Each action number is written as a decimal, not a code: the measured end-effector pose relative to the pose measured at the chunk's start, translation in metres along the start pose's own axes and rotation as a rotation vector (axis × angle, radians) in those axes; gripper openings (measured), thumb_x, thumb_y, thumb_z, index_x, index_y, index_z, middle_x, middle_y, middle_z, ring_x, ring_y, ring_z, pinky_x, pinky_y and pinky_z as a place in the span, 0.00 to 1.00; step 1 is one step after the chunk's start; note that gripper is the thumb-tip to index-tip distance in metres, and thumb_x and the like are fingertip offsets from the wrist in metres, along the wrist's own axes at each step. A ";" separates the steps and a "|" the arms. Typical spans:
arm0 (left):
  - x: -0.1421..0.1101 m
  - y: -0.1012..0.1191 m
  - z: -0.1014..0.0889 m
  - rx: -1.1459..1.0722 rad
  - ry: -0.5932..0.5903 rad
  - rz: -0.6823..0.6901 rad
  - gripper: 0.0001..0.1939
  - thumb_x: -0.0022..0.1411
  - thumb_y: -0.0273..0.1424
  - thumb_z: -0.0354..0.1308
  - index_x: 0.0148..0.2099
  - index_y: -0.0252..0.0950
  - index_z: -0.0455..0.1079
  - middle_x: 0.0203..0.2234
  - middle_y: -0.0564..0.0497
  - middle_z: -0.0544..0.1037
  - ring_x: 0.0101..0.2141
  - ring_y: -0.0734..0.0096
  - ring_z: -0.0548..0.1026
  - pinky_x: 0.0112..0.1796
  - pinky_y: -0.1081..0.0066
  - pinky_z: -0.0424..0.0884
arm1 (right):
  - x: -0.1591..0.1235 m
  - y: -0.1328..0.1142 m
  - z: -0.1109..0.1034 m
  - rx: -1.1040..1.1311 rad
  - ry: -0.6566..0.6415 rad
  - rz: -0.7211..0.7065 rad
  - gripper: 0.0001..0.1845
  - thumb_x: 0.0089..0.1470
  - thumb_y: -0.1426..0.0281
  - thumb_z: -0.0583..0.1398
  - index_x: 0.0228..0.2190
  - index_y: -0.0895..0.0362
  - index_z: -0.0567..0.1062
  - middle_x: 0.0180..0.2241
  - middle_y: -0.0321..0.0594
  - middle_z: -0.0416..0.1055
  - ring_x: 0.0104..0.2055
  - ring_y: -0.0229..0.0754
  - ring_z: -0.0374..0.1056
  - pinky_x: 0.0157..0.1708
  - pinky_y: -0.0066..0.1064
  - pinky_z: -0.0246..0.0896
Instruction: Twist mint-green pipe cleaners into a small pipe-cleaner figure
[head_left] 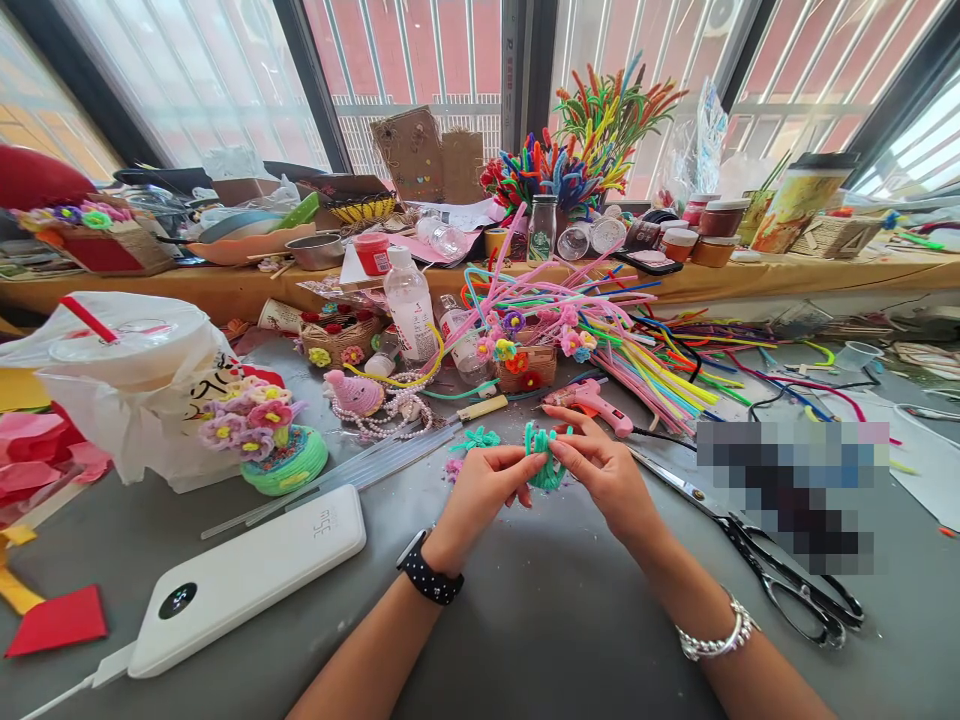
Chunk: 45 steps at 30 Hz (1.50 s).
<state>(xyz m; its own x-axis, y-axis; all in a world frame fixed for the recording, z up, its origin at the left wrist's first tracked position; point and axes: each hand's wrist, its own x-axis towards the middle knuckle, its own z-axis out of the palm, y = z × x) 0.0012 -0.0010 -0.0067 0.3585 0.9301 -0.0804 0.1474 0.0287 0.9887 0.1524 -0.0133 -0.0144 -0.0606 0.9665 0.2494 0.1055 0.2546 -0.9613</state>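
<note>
Between my two hands is a small teal piece made of bent pipe cleaners, held just above the grey table. My left hand pinches its left side between thumb and fingers. On the other side, my right hand grips the top right of it with thumb and fingertips. Just beyond my left hand lie a teal pipe-cleaner flower and a small purple-pink one. A pink glue gun rests behind my right hand. Fingers partly cover the held piece.
Black-handled scissors lie right of my right forearm. At left are a white power bank, clear glue sticks, a green-potted flower piece and a bagged drink cup. Loose pipe cleaners spread behind. A patch at right is blurred out.
</note>
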 end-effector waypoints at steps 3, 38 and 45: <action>0.000 0.000 -0.001 0.001 -0.013 0.005 0.19 0.50 0.41 0.56 0.15 0.33 0.61 0.09 0.57 0.62 0.15 0.81 0.56 0.19 0.76 0.50 | 0.000 -0.001 0.000 0.041 -0.032 0.018 0.09 0.48 0.63 0.58 0.26 0.51 0.78 0.49 0.38 0.63 0.48 0.45 0.60 0.47 0.37 0.55; -0.001 0.003 -0.009 -0.143 -0.291 -0.160 0.15 0.49 0.39 0.57 0.24 0.31 0.70 0.09 0.60 0.59 0.14 0.83 0.56 0.18 0.77 0.49 | 0.001 0.003 -0.001 0.291 -0.195 0.180 0.07 0.46 0.64 0.61 0.27 0.52 0.78 0.52 0.38 0.62 0.55 0.47 0.53 0.47 0.36 0.55; 0.001 -0.001 0.001 -0.092 -0.059 -0.007 0.16 0.48 0.39 0.59 0.35 0.31 0.73 0.15 0.59 0.58 0.17 0.84 0.50 0.19 0.76 0.44 | 0.001 0.007 0.004 0.152 -0.003 0.095 0.08 0.45 0.63 0.61 0.26 0.53 0.78 0.51 0.39 0.61 0.54 0.47 0.54 0.50 0.38 0.51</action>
<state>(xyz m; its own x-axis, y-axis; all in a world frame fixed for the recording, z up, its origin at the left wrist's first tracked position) 0.0026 -0.0006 -0.0076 0.4121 0.9065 -0.0919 0.0657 0.0710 0.9953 0.1488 -0.0107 -0.0212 -0.0607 0.9859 0.1562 -0.0406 0.1539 -0.9872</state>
